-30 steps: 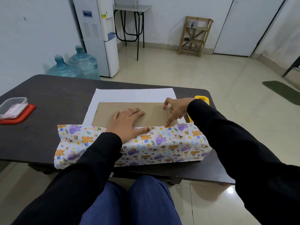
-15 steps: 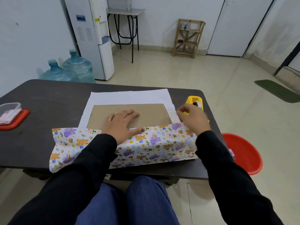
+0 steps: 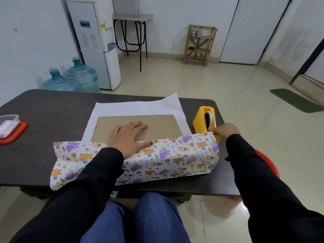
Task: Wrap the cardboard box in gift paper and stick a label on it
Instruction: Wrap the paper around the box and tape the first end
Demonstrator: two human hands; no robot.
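The left hand point(image 3: 129, 135) is lying flat, pinning the gift paper point(image 3: 157, 155) onto the cardboard box point(image 3: 157, 124) mid-table, while the right hand point(image 3: 226, 130) is pinching tape at the yellow dispenser point(image 3: 204, 120) just beside the box's right end.

R hand point(image 3: 227, 130) left box, now pinching tape at dispenser point(image 3: 205, 120).

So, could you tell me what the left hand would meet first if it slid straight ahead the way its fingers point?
Probably only bare cardboard box, then its right edge; the left hand points up-right.
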